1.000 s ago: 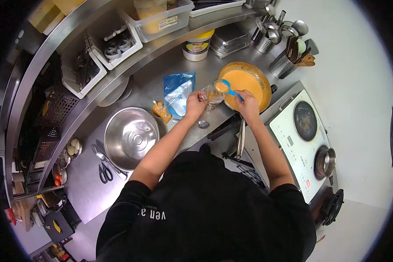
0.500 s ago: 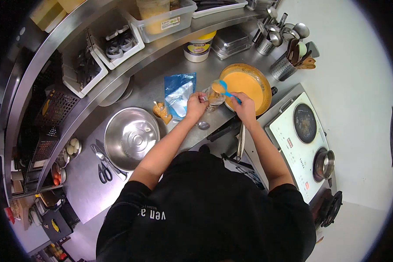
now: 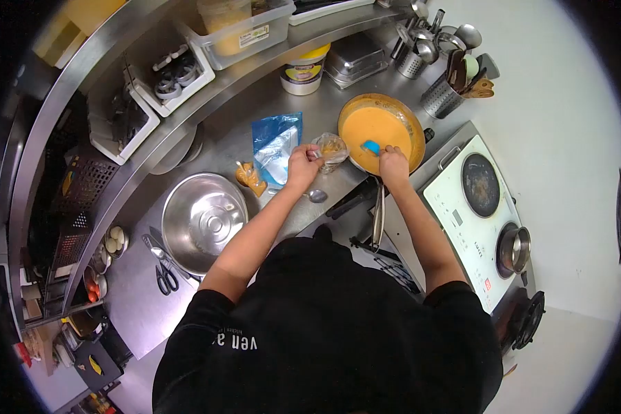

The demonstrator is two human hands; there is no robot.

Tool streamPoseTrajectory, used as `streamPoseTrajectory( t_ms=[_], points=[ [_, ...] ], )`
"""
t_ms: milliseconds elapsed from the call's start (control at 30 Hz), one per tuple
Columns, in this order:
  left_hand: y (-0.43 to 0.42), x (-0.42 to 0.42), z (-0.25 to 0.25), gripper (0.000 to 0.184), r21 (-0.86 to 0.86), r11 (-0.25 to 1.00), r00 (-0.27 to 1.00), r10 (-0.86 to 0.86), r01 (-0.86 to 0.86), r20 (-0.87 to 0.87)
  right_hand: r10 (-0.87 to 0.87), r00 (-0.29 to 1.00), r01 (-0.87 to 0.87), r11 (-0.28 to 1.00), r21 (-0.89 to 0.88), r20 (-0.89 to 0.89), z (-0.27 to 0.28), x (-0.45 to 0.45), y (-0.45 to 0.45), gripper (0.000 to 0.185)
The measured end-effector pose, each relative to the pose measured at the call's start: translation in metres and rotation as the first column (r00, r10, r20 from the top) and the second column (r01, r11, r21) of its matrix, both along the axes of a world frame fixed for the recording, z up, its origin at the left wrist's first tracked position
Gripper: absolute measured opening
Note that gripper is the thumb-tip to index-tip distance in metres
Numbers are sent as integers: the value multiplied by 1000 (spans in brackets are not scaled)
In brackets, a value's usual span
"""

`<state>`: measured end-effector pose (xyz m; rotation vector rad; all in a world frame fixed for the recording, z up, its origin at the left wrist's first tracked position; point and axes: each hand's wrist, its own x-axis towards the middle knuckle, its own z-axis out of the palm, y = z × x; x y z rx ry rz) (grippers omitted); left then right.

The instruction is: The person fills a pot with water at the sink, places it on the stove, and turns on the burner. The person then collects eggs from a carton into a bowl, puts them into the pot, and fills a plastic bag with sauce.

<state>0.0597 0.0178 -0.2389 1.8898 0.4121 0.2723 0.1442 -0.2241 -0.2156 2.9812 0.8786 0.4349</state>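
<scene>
My right hand (image 3: 393, 165) is closed around the handle of a blue measuring scoop (image 3: 370, 147), whose bowl dips into the orange sauce (image 3: 376, 127) in a frying pan (image 3: 421, 141). With closed fingers, my left hand (image 3: 303, 168) pinches the rim of a clear plastic bag (image 3: 332, 152) standing beside the pan. Some orange-brown contents show inside this bag. Just left of that hand lie a blue and silver pouch (image 3: 277, 141) and a small knotted bag of orange sauce (image 3: 250, 178). A metal spoon (image 3: 316, 196) rests near my left wrist.
A large steel bowl (image 3: 205, 222) sits on the left, with scissors (image 3: 165, 277) beside it. At right is a two-plate cooktop (image 3: 472, 231) holding a small pot (image 3: 515, 252). Behind stand a yellow-lidded tub (image 3: 302, 76) and utensil holders (image 3: 441, 98), under a curved steel shelf.
My right hand has moved the scoop from above the clear bag over to the pan and down into the sauce. My left hand stays on the bag. The camera view has shifted slightly.
</scene>
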Motion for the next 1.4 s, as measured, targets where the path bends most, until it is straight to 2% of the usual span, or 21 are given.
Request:
streamPoseTrajectory(
  t_ms=[133, 200, 333, 400, 733, 800, 1033, 1100, 1233, 1300, 1333, 1400],
  points=[
    [1, 2, -2, 34, -21, 1000, 1000, -12, 12, -4, 11, 998, -12, 1000, -22, -54, -12, 2, 1, 14],
    [1, 1, -3, 33, -46, 999, 1000, -10, 9, -18, 59, 995, -58, 998, 10, -83, -13, 1, 2, 15],
    [3, 3, -8, 34, -36, 999, 999, -22, 21, -26, 51, 995, -46, 997, 65, -88, -5, -4, 6, 14],
    [3, 3, -11, 35, -87, 996, 1000, -11, 9, -17, 35, 988, -19, 994, 109, -151, 0, -8, 8, 17],
    [2, 0, -5, 35, -34, 999, 1000, -12, 12, -27, 55, 989, -31, 985, 169, -138, -5, -15, 1, 13],
    [3, 2, -8, 34, -57, 998, 1000, -14, 14, -8, -3, 978, 54, 970, 236, -211, -6, -14, -1, 19],
    [0, -2, 4, 34, -15, 1000, 1000, 8, -8, -12, -51, 968, 133, 934, 332, -244, 5, -9, -11, 18],
    [-1, -3, 7, 34, -44, 999, 999, -3, 2, -34, -66, 932, 207, 904, 373, -358, 10, -10, -11, 17],
    [-1, -2, 5, 33, -37, 999, 1000, 5, -5, -14, -58, 942, 184, 914, 363, -331, 3, -8, -13, 18],
    [0, -2, 4, 34, -34, 999, 999, -13, 12, -42, -21, 999, 29, 983, 182, -44, 4, -9, -12, 17],
    [0, -2, 3, 34, -34, 999, 999, -16, 14, -43, -24, 999, 31, 983, 181, -45, 3, -10, -12, 17],
    [-1, -2, 3, 35, -35, 999, 1000, -5, 4, -29, 79, 997, -79, 996, 49, 9, 1, -12, -12, 11]
  ],
)
